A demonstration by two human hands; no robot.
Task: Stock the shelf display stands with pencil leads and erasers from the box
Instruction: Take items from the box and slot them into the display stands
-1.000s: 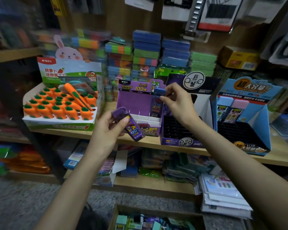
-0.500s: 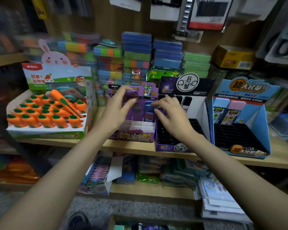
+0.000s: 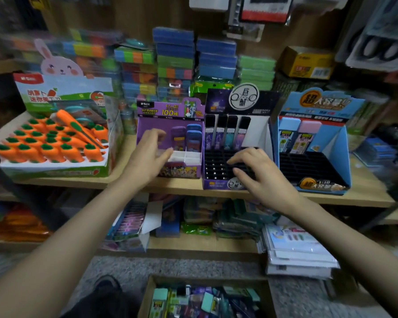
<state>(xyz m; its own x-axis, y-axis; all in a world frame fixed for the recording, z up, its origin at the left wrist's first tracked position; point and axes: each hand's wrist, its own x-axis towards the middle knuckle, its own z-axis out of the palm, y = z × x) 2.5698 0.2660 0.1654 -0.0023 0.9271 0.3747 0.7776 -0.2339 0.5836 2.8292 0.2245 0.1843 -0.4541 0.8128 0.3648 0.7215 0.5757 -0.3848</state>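
Below, the box (image 3: pixel 207 280) is cut off, its packs (image 3: pixel 208 299) blurred together.

Shelf (image 3: pixel 375 191), upper tier. Three stands in a row, side walls touching or nearly so: no passage between them.
- Purple stand (image 3: pixel 170 111): white front compartments open from above. Two lead cases (image 3: pixel 186 141) fill the rear right. The left hand (image 3: pixel 147 154) overhangs the left cells.
- Black stand (image 3: pixel 216 161): four tubes (image 3: pixel 225 134) line the rear left, the remaining slots are open. The right hand (image 3: pixel 262 175) is over the front rows.
- Blue stand (image 3: pixel 308 164): two cases (image 3: pixel 294 136) at rear left, grid otherwise open.

A gap of bare shelf lies between the carrot box (image 3: pixel 53 168) and the purple stand. Stacked packs (image 3: pixel 175 60) wall off the back.
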